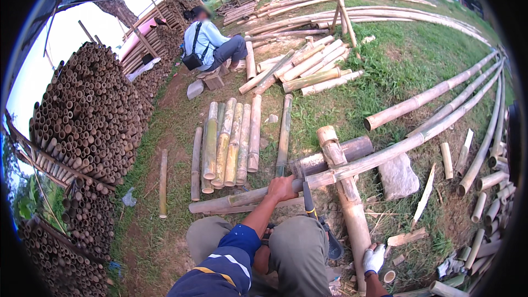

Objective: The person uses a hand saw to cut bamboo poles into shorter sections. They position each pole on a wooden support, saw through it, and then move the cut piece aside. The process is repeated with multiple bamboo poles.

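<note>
My bare left hand (282, 190) is wrapped over a long bamboo pole (247, 198) that lies crosswise in front of my knees. Just right of that hand, a handsaw (309, 203) with a dark blade stands against the pole, its black handle (334, 248) hanging down by my knee. The pole rests across a thick bamboo post (352, 209) and a short fat bamboo log (352, 147). Lower right, my right hand (374, 258) in a white glove is against the post's side, fingers curled; whatever they hold is hidden.
Cut bamboo lengths (234, 143) lie in a row ahead, near a large grey stone (399, 177) at right. A big stack of bamboo (91, 115) rises at left. Another person (206, 44) sits farther off beside a pile of cut pieces (308, 66). Long poles (434, 96) reach in from the right.
</note>
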A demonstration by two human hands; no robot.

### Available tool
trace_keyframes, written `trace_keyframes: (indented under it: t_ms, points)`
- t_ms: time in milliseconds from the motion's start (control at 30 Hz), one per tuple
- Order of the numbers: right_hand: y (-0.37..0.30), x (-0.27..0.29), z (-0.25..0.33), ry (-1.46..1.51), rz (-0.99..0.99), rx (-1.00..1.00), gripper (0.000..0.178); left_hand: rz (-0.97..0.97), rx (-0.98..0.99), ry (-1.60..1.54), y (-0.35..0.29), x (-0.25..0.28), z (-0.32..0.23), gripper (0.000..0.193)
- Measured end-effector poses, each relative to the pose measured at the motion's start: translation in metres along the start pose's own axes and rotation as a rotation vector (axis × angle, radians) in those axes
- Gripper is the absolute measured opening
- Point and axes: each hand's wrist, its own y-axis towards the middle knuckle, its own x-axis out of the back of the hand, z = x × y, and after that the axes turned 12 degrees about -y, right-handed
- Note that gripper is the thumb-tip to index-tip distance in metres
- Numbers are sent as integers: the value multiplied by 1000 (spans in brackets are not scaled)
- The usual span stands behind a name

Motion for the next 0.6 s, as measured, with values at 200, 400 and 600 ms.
trace_keyframes:
  t_ms: [200,400,600]
  points:
    - [-2,6,4,5,23,6,30,5,0,-12,-1,0,1,74]
    - [-2,4,1,17,1,16,30,23,20,-11,0,2,-3,75]
    - [-2,2,1,-3,-26,40,30,20,16,-28,1,3,-6,76]
